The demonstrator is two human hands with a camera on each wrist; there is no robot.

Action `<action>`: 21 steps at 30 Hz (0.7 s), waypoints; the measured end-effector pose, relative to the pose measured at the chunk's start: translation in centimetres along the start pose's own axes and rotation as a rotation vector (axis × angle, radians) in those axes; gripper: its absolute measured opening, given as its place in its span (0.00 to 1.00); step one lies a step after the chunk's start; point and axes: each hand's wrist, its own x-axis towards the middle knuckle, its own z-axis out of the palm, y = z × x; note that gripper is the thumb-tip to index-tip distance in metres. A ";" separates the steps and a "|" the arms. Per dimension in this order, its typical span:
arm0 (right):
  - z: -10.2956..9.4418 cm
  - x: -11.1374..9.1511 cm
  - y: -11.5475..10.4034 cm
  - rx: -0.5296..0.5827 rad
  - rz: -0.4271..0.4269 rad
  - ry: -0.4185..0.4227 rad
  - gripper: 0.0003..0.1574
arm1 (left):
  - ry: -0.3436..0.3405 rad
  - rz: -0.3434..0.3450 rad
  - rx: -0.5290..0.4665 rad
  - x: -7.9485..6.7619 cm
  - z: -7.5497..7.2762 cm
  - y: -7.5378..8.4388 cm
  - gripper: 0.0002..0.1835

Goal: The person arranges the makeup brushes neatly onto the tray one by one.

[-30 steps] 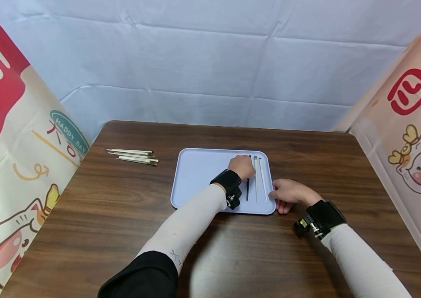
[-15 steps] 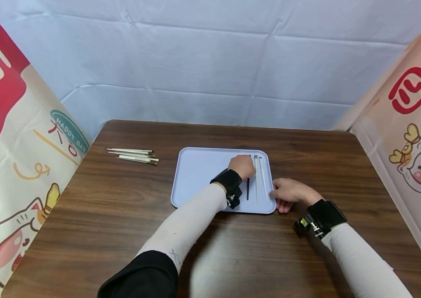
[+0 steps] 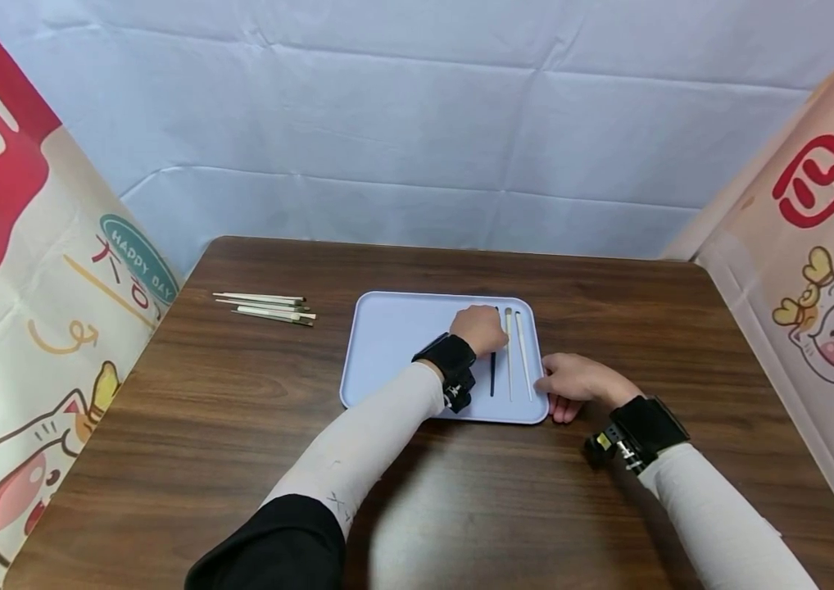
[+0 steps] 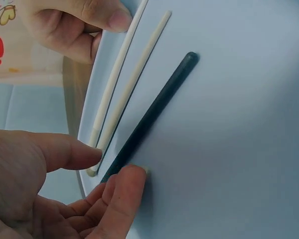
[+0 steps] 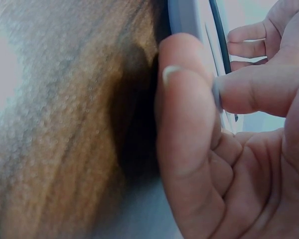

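Observation:
A pale lavender tray (image 3: 395, 352) lies on the table. On its right side two thin pale brushes (image 3: 509, 365) and a black stick (image 3: 492, 377) like a brush handle lie roughly parallel. Over their far ends is my left hand (image 3: 479, 329). In the left wrist view, its thumb and fingers stand apart, the thumb by a pale brush (image 4: 138, 74) and the fingertips at the black stick (image 4: 154, 114), whose far end they hide. At the tray's near right corner, my right hand (image 3: 579, 381) pinches the rim, thumb above and fingers beneath.
Several pale brushes (image 3: 265, 307) lie in a loose bundle on the brown wooden table (image 3: 269, 369), left of the tray. A pale cloth (image 3: 387, 147) hangs behind the table, and printed sheets (image 3: 822, 311) flank it.
My left forearm and wristband have shifted very slightly left. My right hand, the tray and the brushes keep their places.

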 end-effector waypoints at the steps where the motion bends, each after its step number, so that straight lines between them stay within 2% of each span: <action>1: 0.0 0.0 0.0 0.000 -0.002 0.000 0.05 | 0.007 0.001 0.001 -0.1 -0.1 -0.1 0.24; 12: 0.0 0.0 0.0 0.007 0.003 -0.003 0.05 | 0.017 0.034 0.035 -0.4 -1.3 -1.5 0.26; 17: 0.1 -0.1 0.0 0.002 -0.002 0.000 0.05 | 0.035 0.038 0.108 -0.7 -2.0 -2.4 0.13; 21: 0.1 -0.1 -0.1 0.000 -0.005 0.000 0.05 | 0.049 0.046 0.154 -1.4 -2.9 -3.1 0.28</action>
